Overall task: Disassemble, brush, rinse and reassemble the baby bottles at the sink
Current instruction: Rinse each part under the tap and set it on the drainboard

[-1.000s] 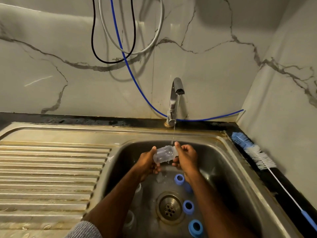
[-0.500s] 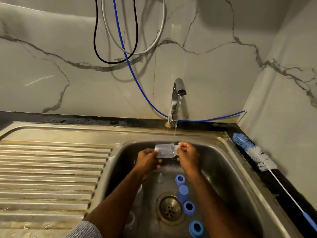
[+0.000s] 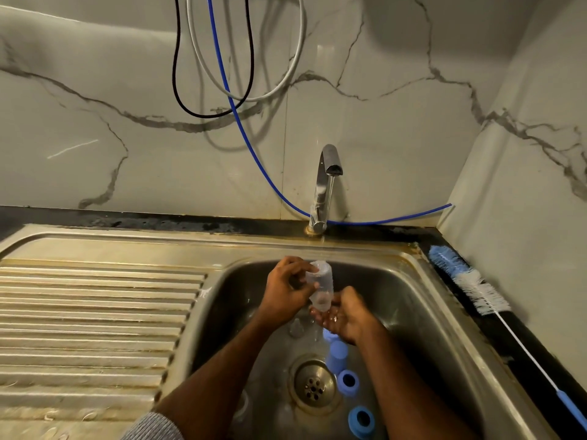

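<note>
Below the tap (image 3: 327, 185), the left hand (image 3: 286, 290) grips the bottle (image 3: 320, 285) mouth-down, likely to drain it. The right hand (image 3: 343, 315) cups open beneath, catching the water.

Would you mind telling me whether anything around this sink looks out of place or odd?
Mostly the cables: black, white and blue lines hang loose down the wall, the blue one trailing behind the running tap. The bottle brush lies on the dark ledge, outside the sink. Nothing looks spilled or damaged.
</note>
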`<state>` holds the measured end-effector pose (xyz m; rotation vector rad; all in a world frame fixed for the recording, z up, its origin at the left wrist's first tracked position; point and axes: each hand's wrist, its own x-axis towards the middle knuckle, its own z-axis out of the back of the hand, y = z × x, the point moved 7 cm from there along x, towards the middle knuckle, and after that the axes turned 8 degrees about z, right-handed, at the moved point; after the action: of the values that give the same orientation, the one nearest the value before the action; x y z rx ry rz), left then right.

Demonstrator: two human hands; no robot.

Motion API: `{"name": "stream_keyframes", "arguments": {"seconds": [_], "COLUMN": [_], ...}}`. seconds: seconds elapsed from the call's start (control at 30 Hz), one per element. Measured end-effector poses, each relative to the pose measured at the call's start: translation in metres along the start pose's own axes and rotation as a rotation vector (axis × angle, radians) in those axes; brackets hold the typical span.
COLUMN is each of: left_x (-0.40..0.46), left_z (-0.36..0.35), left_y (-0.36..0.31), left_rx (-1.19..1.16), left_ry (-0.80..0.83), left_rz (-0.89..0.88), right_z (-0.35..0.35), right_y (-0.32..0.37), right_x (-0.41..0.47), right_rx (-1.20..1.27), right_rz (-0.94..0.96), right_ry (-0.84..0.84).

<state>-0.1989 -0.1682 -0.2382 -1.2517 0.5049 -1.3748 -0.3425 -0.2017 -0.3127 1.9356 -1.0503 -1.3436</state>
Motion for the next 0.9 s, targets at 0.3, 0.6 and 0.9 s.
{"name": "stream_keyframes", "arguments": {"seconds": [0.3,0.6,0.9], "left_x": [-0.01,-0.045,-0.082], "left_z": [0.019,0.064,0.138], "left_y": [0.012,-0.017,-0.054], "left_rx": [0.126,0.072,0.212], "left_ry": [0.002,-0.101,-0.253], "left_rz": [0.123,0.16,0.304], "right_z": [-0.011,-0.061,-0.113], "right_y": [0.029,0.01,0.02], "right_x": [-0.004,-0.032,-0.104], "right_rx": [0.034,-0.222,-0.913], "right_rz": [0.297,0.249,0.782], "right_ry": [0.06,0.26,0.484]}}
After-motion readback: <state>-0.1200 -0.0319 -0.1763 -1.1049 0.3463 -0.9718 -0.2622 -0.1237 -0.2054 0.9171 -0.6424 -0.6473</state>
